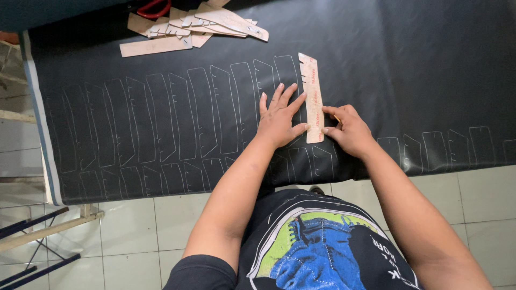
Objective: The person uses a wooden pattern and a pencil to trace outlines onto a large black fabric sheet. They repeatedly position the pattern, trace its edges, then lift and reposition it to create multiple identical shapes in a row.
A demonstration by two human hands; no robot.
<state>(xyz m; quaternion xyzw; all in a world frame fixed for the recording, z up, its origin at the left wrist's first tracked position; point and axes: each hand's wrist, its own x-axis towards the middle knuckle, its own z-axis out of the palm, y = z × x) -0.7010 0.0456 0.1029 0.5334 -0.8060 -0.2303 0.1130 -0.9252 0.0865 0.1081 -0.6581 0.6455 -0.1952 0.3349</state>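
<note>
A long tan cardboard template (312,86) with notched edges lies on a black sheet (408,59) spread over the table. My left hand (279,118) presses flat beside the template's left edge, fingers spread, thumb and fingertips touching it. At the template's lower right corner my right hand (348,129) is curled around a marking tool, whose small tip barely shows. White traced outlines (177,113) of the same shape run in rows across the sheet to the left.
A pile of several more tan templates (188,29) lies at the sheet's far edge, with red scissor handles (153,8) behind it. More traced outlines (457,147) sit at the right front. White floor tiles (134,236) and a wooden frame (48,231) lie below.
</note>
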